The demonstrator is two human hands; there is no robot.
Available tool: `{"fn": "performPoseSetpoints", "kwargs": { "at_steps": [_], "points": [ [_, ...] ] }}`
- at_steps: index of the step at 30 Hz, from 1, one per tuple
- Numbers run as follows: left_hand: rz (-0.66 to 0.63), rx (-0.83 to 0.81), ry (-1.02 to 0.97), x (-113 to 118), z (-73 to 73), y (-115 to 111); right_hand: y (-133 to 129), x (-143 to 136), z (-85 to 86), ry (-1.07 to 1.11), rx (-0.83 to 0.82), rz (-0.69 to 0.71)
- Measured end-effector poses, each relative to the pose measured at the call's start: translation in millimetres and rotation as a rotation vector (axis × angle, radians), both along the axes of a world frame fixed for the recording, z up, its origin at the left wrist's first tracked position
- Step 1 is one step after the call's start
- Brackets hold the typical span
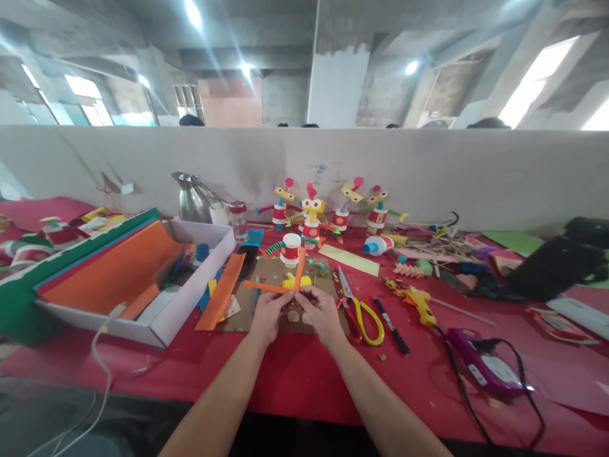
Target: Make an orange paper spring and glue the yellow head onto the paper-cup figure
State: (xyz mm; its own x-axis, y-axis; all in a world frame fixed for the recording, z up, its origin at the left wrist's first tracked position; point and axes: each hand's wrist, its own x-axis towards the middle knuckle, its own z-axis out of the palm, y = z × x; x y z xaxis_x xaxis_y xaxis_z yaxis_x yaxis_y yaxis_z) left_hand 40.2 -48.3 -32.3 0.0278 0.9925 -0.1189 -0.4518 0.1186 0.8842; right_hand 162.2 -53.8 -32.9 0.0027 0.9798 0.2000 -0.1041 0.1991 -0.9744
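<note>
Two narrow orange paper strips point(300, 268) meet at an angle between my fingertips, one pointing up and the other off to the left. My left hand point(269, 312) pinches them near the corner where they join. From the other side my right hand point(320, 309) is closed on the same corner. Just beyond my hands lies a yellow paper roll point(302, 280) on a brown cardboard mat point(242, 311). Behind it stands a white paper cup point(292, 246) with green folded paper arms. Scissors point(354, 308) with yellow and red handles lie right of my right hand.
A white box point(166, 311) with coloured paper stands at left, beside an orange sheet point(221, 292). Several finished cup figures point(311, 219) line the back. At right are a marker point(391, 325), a yellow glue gun point(421, 306) and a purple power strip point(488, 365) with cords.
</note>
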Motion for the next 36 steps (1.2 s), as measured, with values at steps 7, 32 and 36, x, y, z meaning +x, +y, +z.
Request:
{"fn": "performPoseSetpoints", "kwargs": {
  "at_steps": [7,32,36],
  "points": [
    [0.003,0.017,0.013,1,-5.0,0,2,2,-8.7,-0.146,0.094,-0.071],
    [0.031,0.096,0.072,5,-5.2,4,4,7,-10.4,-0.108,0.066,-0.107],
    [0.009,0.088,0.081,5,-5.2,4,3,5,-9.5,-0.1,0.064,-0.119]
  ]
}}
